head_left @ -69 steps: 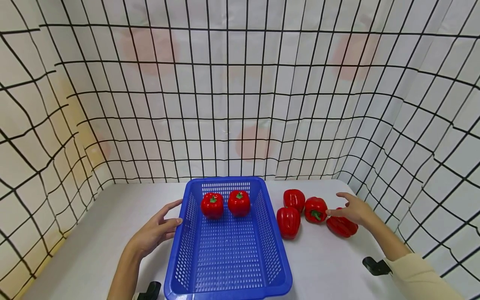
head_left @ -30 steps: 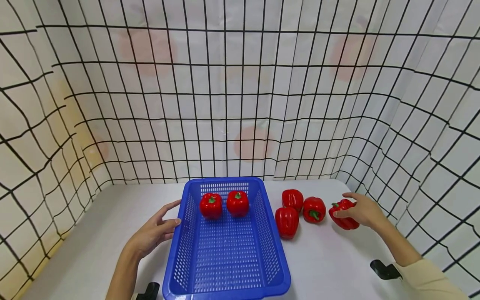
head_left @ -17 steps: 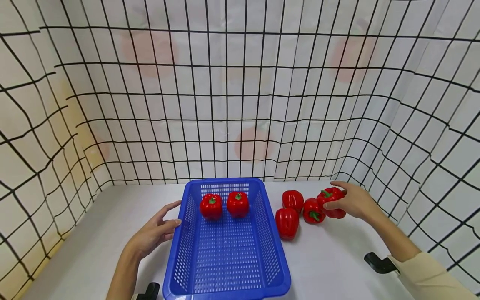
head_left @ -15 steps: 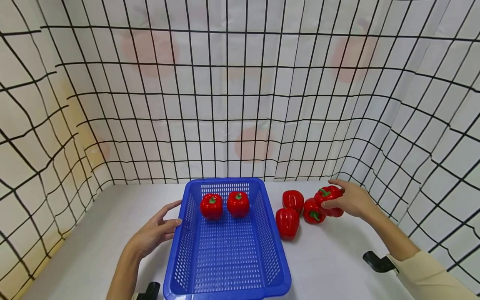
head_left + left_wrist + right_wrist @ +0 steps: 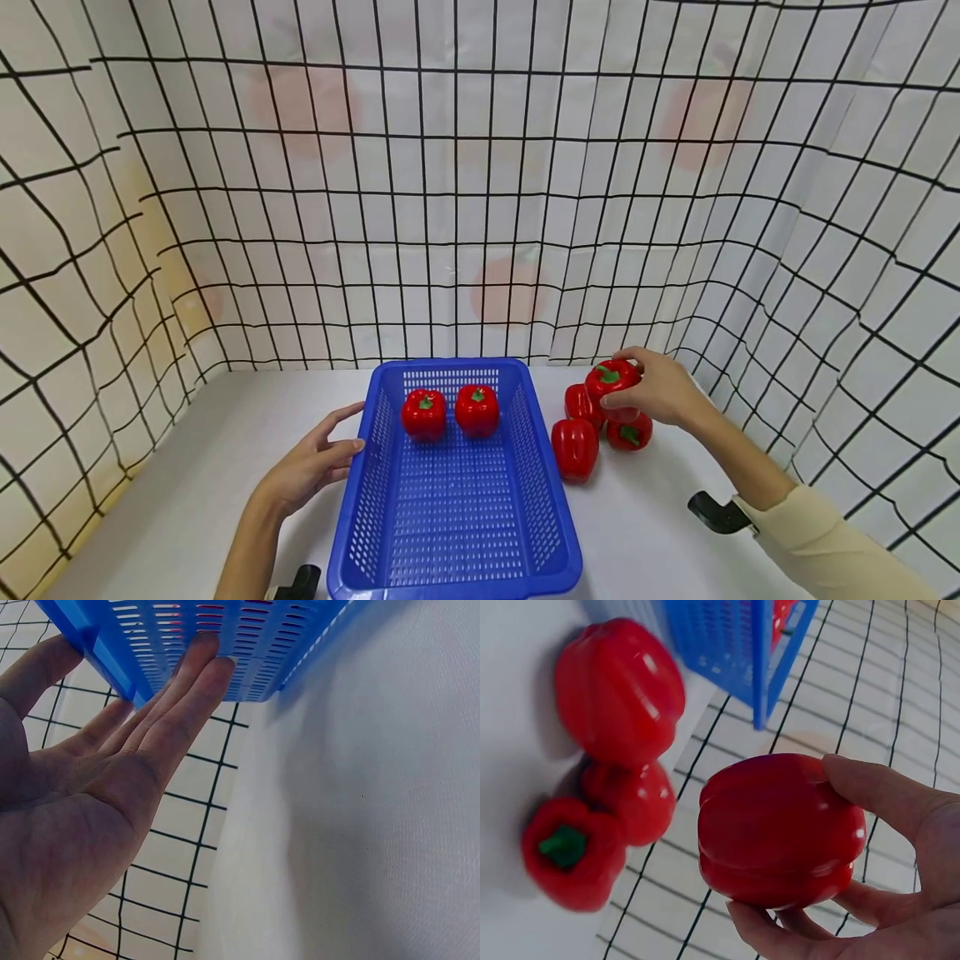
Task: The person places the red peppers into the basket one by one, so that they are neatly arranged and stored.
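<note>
My right hand (image 5: 657, 389) grips a red bell pepper (image 5: 611, 379) with a green stem, raised over the other peppers to the right of the basket. In the right wrist view the thumb and fingers clasp this pepper (image 5: 780, 829) from opposite sides. My left hand (image 5: 311, 462) touches the left side of the blue plastic basket (image 5: 455, 575). The left wrist view has its fingers (image 5: 176, 712) nearly straight against the slotted outer wall, the thumb at the rim. Two red bell peppers, a left one (image 5: 423, 415) and a right one (image 5: 477, 410), stand in the basket's far end.
Three more bell peppers lie close together right of the basket: a front one (image 5: 575, 450), a back one (image 5: 579, 404) and a stem-forward one (image 5: 632, 432). A black grid net (image 5: 487, 196) over pale cloth surrounds the white table (image 5: 637, 533) at the back and sides.
My right hand has taken hold of the rightmost pepper, lifted it and carried it left over the others. The left hand and basket have stayed in place.
</note>
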`<state>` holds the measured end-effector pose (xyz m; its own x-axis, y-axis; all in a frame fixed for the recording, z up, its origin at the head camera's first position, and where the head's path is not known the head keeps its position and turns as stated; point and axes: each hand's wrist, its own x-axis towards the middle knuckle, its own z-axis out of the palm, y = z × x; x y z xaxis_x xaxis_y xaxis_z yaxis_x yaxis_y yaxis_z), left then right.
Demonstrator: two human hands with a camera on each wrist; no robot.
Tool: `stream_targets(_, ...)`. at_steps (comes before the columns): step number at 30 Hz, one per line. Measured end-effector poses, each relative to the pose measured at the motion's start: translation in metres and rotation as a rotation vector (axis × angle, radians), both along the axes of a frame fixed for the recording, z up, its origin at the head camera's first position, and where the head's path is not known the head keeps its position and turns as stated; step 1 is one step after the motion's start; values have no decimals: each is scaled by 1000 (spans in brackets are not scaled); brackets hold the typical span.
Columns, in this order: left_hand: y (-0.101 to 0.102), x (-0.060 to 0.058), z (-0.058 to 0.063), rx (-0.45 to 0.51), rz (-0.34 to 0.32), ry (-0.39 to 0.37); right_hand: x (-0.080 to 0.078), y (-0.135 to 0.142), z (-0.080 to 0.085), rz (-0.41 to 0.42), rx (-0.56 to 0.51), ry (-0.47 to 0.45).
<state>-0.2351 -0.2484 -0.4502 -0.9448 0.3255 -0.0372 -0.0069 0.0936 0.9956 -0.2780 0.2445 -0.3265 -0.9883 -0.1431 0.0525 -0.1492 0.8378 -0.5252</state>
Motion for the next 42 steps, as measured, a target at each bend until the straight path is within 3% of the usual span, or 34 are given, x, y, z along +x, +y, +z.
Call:
stream_targets(18,-1,0,-2,2,1,-5,6,-90,3,124,-77,56)
stream_targets(42,-2,-1,-1,4,-5,-3,5,-172,-7,230,-220,-78)
